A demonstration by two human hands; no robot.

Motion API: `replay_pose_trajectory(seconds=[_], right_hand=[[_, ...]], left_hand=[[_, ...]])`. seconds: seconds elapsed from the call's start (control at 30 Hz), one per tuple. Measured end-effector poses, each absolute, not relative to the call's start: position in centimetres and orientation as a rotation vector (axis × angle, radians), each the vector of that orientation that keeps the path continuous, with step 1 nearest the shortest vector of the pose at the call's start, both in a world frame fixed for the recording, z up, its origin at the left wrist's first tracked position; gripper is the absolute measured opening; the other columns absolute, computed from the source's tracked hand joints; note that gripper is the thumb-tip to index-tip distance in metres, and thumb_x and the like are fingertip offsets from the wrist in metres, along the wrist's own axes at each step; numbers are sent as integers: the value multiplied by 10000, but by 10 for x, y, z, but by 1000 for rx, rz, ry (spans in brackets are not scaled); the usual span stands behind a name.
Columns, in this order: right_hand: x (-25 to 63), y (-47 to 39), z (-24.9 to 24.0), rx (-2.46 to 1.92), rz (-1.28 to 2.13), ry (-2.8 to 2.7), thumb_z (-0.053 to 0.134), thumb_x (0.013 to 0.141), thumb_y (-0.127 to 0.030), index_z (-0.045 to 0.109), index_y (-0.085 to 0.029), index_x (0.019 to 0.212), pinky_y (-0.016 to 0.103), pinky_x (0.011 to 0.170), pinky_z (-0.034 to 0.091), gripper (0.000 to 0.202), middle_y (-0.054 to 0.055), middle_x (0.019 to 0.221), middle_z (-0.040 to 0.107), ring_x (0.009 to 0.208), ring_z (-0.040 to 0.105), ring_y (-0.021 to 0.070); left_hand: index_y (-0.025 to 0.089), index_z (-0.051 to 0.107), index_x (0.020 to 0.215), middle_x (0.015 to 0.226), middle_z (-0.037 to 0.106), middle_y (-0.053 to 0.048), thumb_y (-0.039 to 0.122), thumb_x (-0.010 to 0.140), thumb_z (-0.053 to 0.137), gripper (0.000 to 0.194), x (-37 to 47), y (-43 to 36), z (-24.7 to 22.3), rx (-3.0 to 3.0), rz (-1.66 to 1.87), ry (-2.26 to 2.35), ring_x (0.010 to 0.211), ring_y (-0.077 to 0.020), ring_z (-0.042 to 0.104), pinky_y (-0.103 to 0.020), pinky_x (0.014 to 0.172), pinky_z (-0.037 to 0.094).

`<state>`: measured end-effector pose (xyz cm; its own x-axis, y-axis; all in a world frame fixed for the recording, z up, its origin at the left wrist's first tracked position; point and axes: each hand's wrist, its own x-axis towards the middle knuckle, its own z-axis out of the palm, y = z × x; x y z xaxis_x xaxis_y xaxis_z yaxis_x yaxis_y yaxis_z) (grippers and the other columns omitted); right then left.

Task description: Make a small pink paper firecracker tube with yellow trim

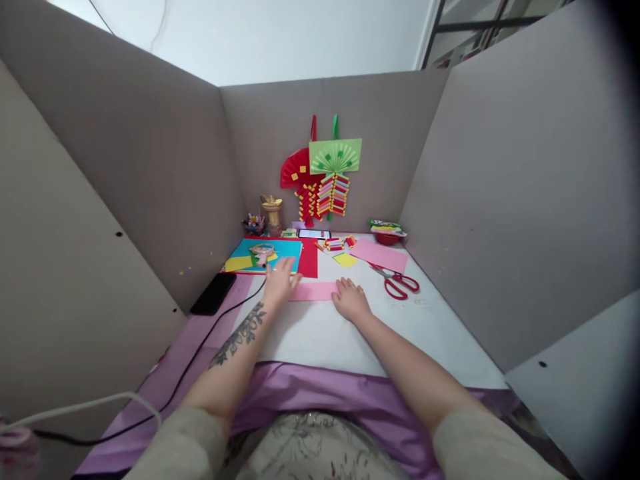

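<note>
Left hand (281, 283) and right hand (351, 300) released, fingers extended, white work surface (320, 340) beneath, blue sheet (290, 247) beyond left hand, pink paper strip (315, 291) flat between the hands, right fingertips at its right end, red-handled scissors (391, 275) to the right, glue gun (263, 255) on the blue sheet

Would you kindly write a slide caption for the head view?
Left hand and right hand at opposite ends of a pink paper strip, red-handled scissors nearby.

Soft, even light; wide-angle stretch; right edge dark, blurred.
</note>
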<state>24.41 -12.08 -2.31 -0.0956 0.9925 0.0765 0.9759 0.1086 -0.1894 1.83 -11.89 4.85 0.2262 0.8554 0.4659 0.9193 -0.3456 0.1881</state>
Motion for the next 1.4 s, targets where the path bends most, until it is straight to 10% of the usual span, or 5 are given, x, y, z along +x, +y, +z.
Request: replay_pose_trajectory(seconds=[0.53,1.4], right_hand=[[245,-122,-25,-1949,142,-2180,279,894,-384,313,-133,1384,456,1054,141,552,122,1464,286,1346,186,261],[245,-132,-12,-1947,59,-2029,254,915,-261,524,-136,1177,334,971,278,397,126,1228,539,1203,391,224]], left_hand=[[199,630,1015,1088,621,-75,296,875,416,274,40,-129,3,-2740,-636,-1523,1022,-187,552,-325,936,397],[192,674,954,1009,668,-67,276,841,409,299,35,-121,-4,-2674,-702,-1598,977,-201,568,-304,901,413]])
